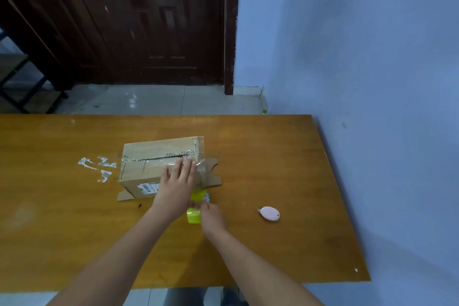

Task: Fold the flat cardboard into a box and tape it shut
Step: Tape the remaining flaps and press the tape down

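A brown cardboard box (151, 161) stands folded on the wooden table (273, 156), with clear tape along its top seam. Loose flaps stick out at its right end (213, 174) and near-left corner. My left hand (177, 181) lies flat with straight fingers on the box top, pressing the tape near the right end. My right hand (212, 216) grips a yellowish-green tape roll (195, 215) just in front of the box. A strip of clear tape runs from the roll up over the box's right end.
A small pink oval object (270, 213) lies on the table to the right of my hands. White torn scraps (99, 166) are stuck to the table left of the box. The table's right edge meets a blue wall (372, 82); a dark door (149, 20) stands beyond.
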Available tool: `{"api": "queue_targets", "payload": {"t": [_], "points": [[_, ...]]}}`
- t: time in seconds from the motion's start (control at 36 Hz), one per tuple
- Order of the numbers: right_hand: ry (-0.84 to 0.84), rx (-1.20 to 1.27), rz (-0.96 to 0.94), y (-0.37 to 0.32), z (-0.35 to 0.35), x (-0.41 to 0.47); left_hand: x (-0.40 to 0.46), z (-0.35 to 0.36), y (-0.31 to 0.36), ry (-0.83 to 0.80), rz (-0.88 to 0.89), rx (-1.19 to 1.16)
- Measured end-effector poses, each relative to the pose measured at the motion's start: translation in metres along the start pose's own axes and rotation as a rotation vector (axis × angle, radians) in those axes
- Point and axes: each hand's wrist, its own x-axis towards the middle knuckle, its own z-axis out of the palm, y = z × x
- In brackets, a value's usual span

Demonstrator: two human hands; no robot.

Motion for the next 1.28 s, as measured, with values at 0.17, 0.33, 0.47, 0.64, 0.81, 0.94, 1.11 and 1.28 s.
{"api": "queue_targets", "payload": {"t": [0.17,0.33,0.47,0.64,0.81,0.94,1.11,1.28], "points": [[-0.033,-0.025,-0.087,-0.001,0.002,-0.001,0.000,-0.002,-0.005,-0.016,0.024,0.012],[0.040,-0.078,-0.051,0.000,-0.004,0.000,0.000,-0.001,-0.003,-0.003,0.033,-0.004],[0.044,-0.032,0.038,-0.003,-0.008,0.001,0.000,0.001,-0.001,0.025,0.038,-0.017],[0.032,0.002,0.073,-0.005,-0.005,0.005,-0.001,0.005,-0.004,0.021,0.026,-0.047],[0.012,0.082,0.117,-0.009,-0.001,0.012,0.000,0.009,-0.003,0.025,0.001,-0.072],[-0.063,0.111,0.182,-0.019,-0.001,0.010,0.000,0.011,-0.009,0.029,0.004,-0.043],[-0.031,0.237,0.098,-0.015,-0.005,0.011,-0.001,0.012,-0.012,0.033,0.016,-0.047],[0.365,-0.126,-0.058,0.022,-0.054,0.014,-0.001,0.011,-0.013,0.025,0.023,-0.052]]}}
